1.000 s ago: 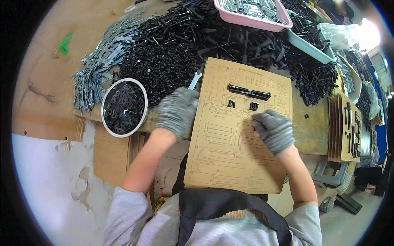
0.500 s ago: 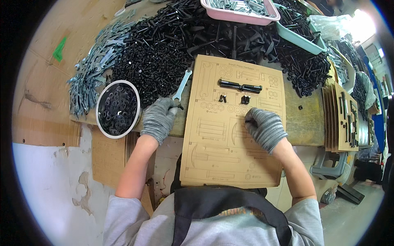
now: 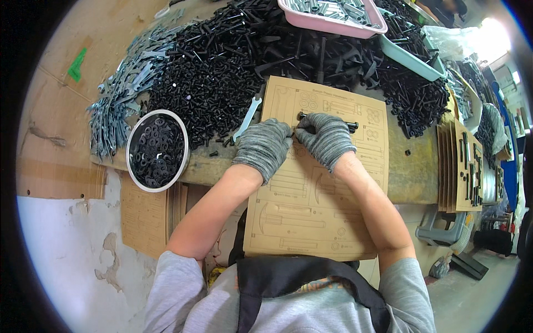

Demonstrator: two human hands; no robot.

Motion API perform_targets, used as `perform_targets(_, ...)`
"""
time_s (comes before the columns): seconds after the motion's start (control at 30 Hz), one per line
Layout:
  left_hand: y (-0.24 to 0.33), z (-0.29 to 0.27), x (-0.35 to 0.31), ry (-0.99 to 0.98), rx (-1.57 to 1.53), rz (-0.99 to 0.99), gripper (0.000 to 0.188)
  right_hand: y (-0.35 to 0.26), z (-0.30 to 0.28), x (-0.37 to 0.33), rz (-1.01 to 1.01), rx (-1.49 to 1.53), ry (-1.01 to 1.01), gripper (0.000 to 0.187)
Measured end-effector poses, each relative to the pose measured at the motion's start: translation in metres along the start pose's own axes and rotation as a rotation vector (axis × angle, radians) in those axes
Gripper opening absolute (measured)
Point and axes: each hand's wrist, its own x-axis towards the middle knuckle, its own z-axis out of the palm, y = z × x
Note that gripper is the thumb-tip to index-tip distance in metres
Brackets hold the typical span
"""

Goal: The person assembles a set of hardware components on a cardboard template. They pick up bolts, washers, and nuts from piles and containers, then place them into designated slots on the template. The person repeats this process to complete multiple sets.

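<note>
A brown cardboard sheet (image 3: 283, 236) printed with hardware outlines lies before me, its far part on the table. My left hand (image 3: 263, 147), in a grey knit glove, is over its left side, fingers closed. My right hand (image 3: 326, 140), gloved alike, is pinched close beside it, fingertips nearly meeting the left ones. Whatever is between the fingers is too small and hidden to name. A long black bolt (image 3: 352, 127) pokes out right of the right hand, with another dark end (image 3: 301, 115) beyond its knuckles. A silver open-end wrench (image 3: 247, 119) lies left of the sheet.
A white-rimmed bowl (image 3: 184, 167) of black nuts stands at the left. Beyond are heaps of black bolts (image 3: 194, 83) and silver wrenches (image 3: 125, 91). A pink tray (image 3: 338, 28) and a mint tray (image 3: 411, 60) sit at the back. Stacked cardboard sheets (image 3: 462, 201) with hardware stand right.
My left hand has moved right from beside the wrench onto the sheet. My right hand has moved up and left, now covering part of the long black bolts. A small bolt lies near the bowl.
</note>
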Motion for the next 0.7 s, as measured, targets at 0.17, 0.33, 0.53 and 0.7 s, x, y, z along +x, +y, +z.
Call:
perform_targets(0.17,0.007,-0.006,0.0,-0.031,-0.088,-0.009,0.034,0.006,-0.009,-0.006,-0.048,-0.147,-0.011,0.019)
perform_targets(0.33,0.007,0.002,0.008,0.008,-0.144,0.053,0.039,0.008,-0.016,-0.009,-0.088,-0.147,-0.065,0.017)
perform_targets(0.53,0.007,0.003,0.017,-0.049,-0.186,0.05,0.037,0.022,-0.004,-0.006,-0.167,-0.21,0.059,0.014)
perform_targets(0.7,0.007,0.001,0.019,-0.084,-0.209,0.056,0.034,0.028,0.001,-0.005,-0.211,-0.23,0.101,0.013)
